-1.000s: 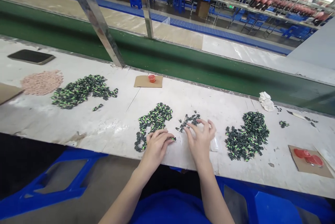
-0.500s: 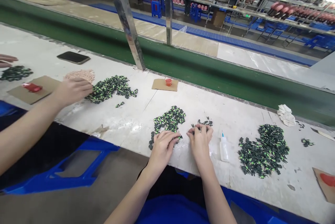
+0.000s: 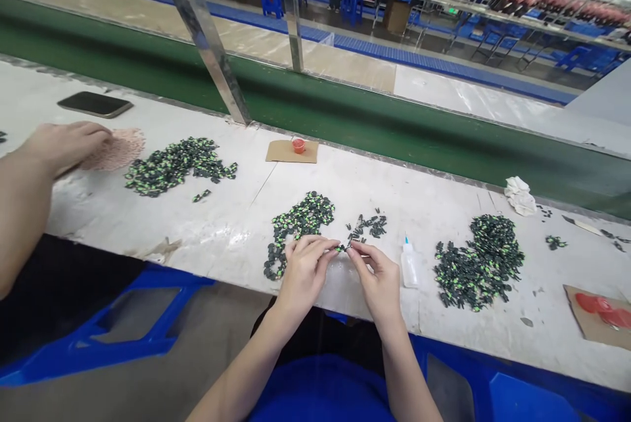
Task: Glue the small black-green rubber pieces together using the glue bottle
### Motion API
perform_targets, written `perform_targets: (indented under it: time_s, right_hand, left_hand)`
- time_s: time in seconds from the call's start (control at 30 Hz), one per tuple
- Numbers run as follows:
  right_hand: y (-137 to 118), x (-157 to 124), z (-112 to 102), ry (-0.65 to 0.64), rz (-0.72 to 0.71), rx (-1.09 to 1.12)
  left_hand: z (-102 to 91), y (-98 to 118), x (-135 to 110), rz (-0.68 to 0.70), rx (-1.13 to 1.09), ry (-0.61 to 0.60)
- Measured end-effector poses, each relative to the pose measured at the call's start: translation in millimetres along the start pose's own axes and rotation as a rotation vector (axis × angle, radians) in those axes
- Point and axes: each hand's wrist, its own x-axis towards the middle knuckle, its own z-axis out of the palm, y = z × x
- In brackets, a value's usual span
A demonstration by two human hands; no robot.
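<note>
My left hand (image 3: 308, 266) pinches a small black-and-green piece (image 3: 340, 248) between thumb and fingertips. Right up against it, my right hand (image 3: 378, 275) is closed in a pinch on a tiny dark piece (image 3: 348, 246), partly hidden by the fingers. The two pieces meet or nearly meet; I cannot tell which. Behind my left hand lies a pile of black-and-green pieces (image 3: 308, 211). A loose scatter of small dark pieces (image 3: 369, 226) is just beyond my right hand. To the right of that hand stands a clear bottle with a blue tip (image 3: 409, 265).
A larger pile of black-and-green pieces (image 3: 480, 264) is at right, another pile (image 3: 177, 165) at left. A co-worker's hand (image 3: 66, 146) reaches over pink bits (image 3: 121, 148). A red cup (image 3: 298, 145) sits on cardboard (image 3: 276, 151) near a metal post (image 3: 211, 54).
My right hand has come from the dark scatter to meet my left hand, bringing a tiny piece. The co-worker's hand has moved left to the pink bits. The view has shifted slightly.
</note>
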Motion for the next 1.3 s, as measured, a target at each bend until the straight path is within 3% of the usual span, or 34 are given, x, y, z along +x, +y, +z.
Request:
perform_targets:
  time_s: [0.2,0.37,0.6,0.97,1.17,1.3]
  right_hand:
    - [6,0,-3,-0.062,0.005,0.066]
    - [8,-2,-5,-0.057,0.008,0.144]
    - [14,-5,-12,-0.015,-0.098,0.153]
    - [16,-11,-17,0.060,-0.292,0.065]
    - [16,-14,-20,0.067,-0.289,0.135]
    - [18,-13,-18,0.040,-0.208,0.205]
  left_hand:
    - [0.7,2,-1,0.024,-0.021,-0.054]
    - [0.5,5,1,-0.018,-0.204,-0.078]
    - [1.8,16,2,-0.028,-0.377,-0.067]
    - [1.3,28,-1,-0.013,-0.372,-0.050]
    - [-0.3,33,-6,0.045,-0.183,-0.064]
    - [-2.3,35,-7,0.101,-0.086,-0.063]
